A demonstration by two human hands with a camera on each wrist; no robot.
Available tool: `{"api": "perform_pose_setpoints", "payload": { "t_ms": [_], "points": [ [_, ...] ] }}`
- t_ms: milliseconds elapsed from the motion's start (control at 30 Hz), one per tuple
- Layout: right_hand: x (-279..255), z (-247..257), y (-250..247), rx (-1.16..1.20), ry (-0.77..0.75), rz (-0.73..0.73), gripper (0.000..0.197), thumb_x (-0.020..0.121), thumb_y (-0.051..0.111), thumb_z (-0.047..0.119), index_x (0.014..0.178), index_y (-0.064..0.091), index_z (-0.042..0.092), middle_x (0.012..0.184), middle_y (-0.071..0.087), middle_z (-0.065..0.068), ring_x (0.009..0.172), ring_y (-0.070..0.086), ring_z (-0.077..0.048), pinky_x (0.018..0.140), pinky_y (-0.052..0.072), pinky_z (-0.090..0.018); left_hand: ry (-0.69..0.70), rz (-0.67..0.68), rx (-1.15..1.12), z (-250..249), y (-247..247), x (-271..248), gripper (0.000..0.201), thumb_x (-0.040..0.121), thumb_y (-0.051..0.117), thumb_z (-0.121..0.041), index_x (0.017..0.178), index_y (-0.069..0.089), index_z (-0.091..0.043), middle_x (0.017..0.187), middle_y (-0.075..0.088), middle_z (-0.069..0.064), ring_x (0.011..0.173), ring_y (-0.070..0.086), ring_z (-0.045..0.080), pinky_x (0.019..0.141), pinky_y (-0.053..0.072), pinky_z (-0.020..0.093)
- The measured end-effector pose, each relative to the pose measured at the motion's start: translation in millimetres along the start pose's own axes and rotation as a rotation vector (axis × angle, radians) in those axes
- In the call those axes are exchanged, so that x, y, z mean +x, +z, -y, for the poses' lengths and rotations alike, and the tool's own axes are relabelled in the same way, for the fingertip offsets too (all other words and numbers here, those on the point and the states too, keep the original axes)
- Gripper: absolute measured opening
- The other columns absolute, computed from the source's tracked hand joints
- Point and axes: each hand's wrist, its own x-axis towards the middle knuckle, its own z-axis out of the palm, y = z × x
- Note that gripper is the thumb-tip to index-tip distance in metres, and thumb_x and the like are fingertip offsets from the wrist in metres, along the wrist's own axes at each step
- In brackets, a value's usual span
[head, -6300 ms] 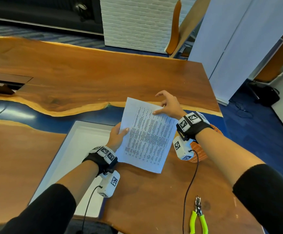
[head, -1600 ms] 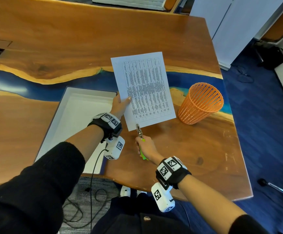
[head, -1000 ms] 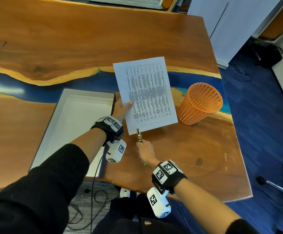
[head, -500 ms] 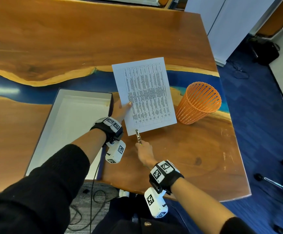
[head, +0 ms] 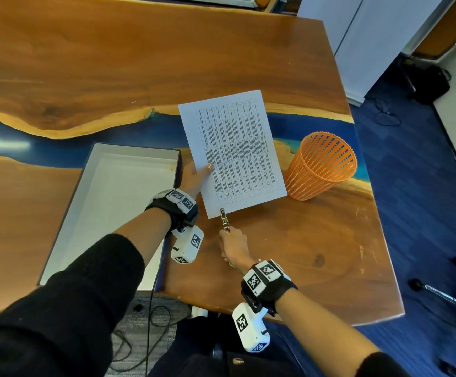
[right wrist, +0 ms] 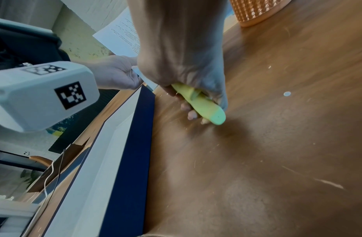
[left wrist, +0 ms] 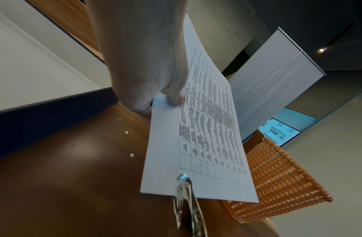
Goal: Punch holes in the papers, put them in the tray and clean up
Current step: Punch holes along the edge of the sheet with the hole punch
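Note:
A printed sheet of paper is held above the table by my left hand, thumb on top at its left edge; the same paper fills the left wrist view. My right hand grips the yellow-green handles of a hole punch. The metal head of the hole punch sits over the paper's near edge, close to its left corner, as the left wrist view also shows on the punch head. A white tray with dark blue walls lies left of the paper, with nothing in it.
An orange mesh bin stands right of the paper. A few small white paper dots lie on the wooden table, another dot near my right hand. The table's near edge runs close to my wrists.
Since 6.3 s ago my right hand left the paper and took up the hole punch. Over the last second the punch head has stayed at the paper's near edge; both hands barely shifted.

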Motion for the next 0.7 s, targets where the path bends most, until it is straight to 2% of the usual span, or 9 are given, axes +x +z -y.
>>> {"api": "perform_pose_setpoints", "payload": {
  "t_ms": [100,233,333,433,467,533,567,633,700],
  "points": [
    [3.0,-3.9,4.3,-0.001,-0.001,0.015,0.021,0.075,0.036,0.030,0.056,0.043,0.021,0.068,0.054,-0.012,0.077,0.047,-0.027,0.068,0.039,-0.039,0.010,0.009,-0.001,0.3,-0.9,0.9,0.037,0.095,0.051,-0.006,0.131,0.049,0.000,0.132,0.056,0.019,0.108,0.059,0.021,0.072,0.054,0.018],
    [0.6,-0.9,1.6,0.021,-0.017,-0.018,0.024,0.077,0.038,0.025,0.053,0.038,0.021,0.065,0.047,-0.007,0.074,0.042,-0.025,0.065,0.035,-0.037,0.013,0.011,-0.004,0.4,-0.2,0.8,0.036,0.095,0.051,-0.005,0.131,0.049,0.000,0.132,0.055,0.020,0.115,0.058,0.028,0.074,0.054,0.019],
    [1.7,-2.9,-1.0,-0.010,-0.027,-0.021,0.029,0.083,0.039,0.020,0.054,0.039,0.019,0.069,0.049,-0.008,0.075,0.040,-0.023,0.067,0.033,-0.033,0.011,0.009,0.000,0.5,0.3,0.5,0.037,0.095,0.051,-0.005,0.131,0.049,-0.001,0.132,0.056,0.019,0.107,0.059,0.022,0.067,0.056,0.015],
    [0.0,-1.7,-1.4,0.009,-0.018,-0.020,0.025,0.082,0.039,0.021,0.057,0.042,0.020,0.073,0.051,-0.011,0.074,0.043,-0.022,0.064,0.036,-0.033,0.007,0.004,-0.002,0.3,0.7,0.9,0.036,0.095,0.052,-0.006,0.131,0.049,0.000,0.131,0.056,0.019,0.104,0.059,0.020,0.064,0.056,0.014],
    [0.7,-2.9,-1.0,0.026,-0.025,-0.016,0.021,0.083,0.039,0.020,0.062,0.044,0.019,0.073,0.052,-0.013,0.068,0.045,-0.022,0.059,0.039,-0.031,0.003,-0.002,0.001,0.1,0.8,1.0,0.036,0.095,0.052,-0.006,0.131,0.050,0.000,0.131,0.057,0.019,0.105,0.059,0.020,0.065,0.056,0.015],
    [-3.7,-1.1,-2.6,0.072,-0.049,0.006,0.005,0.086,0.040,0.015,0.085,0.044,0.018,0.075,0.056,-0.015,0.052,0.048,-0.022,0.042,0.039,-0.024,-0.008,-0.010,0.008,-0.2,0.6,1.0,0.037,0.095,0.052,-0.007,0.131,0.050,-0.001,0.131,0.057,0.018,0.105,0.059,0.019,0.067,0.054,0.016],
    [-4.9,-1.5,-3.3,0.098,-0.071,0.009,0.015,0.087,0.041,0.012,0.097,0.038,0.023,0.079,0.058,-0.015,0.048,0.048,-0.022,0.037,0.037,-0.022,-0.013,-0.014,0.012,-0.2,0.0,1.0,0.037,0.095,0.052,-0.008,0.131,0.049,-0.002,0.131,0.057,0.017,0.105,0.059,0.019,0.069,0.053,0.017],
    [-6.3,-3.7,-5.3,0.117,-0.134,0.006,0.036,0.086,0.045,0.011,0.106,0.027,0.035,0.098,0.056,-0.012,0.048,0.051,-0.023,0.039,0.039,-0.021,-0.018,-0.024,0.025,-0.2,-1.2,0.8,0.037,0.095,0.052,-0.009,0.131,0.049,-0.002,0.131,0.058,0.017,0.107,0.060,0.021,0.072,0.053,0.020],
    [-7.7,-5.6,-6.1,0.117,-0.205,-0.014,0.046,0.087,0.048,0.013,0.111,0.023,0.043,0.109,0.052,-0.009,0.054,0.054,-0.023,0.046,0.042,-0.021,-0.019,-0.031,0.026,0.2,-3.1,0.7,0.038,0.095,0.053,-0.009,0.132,0.049,-0.002,0.130,0.057,0.017,0.113,0.060,0.026,0.079,0.053,0.027]
  ]
}}
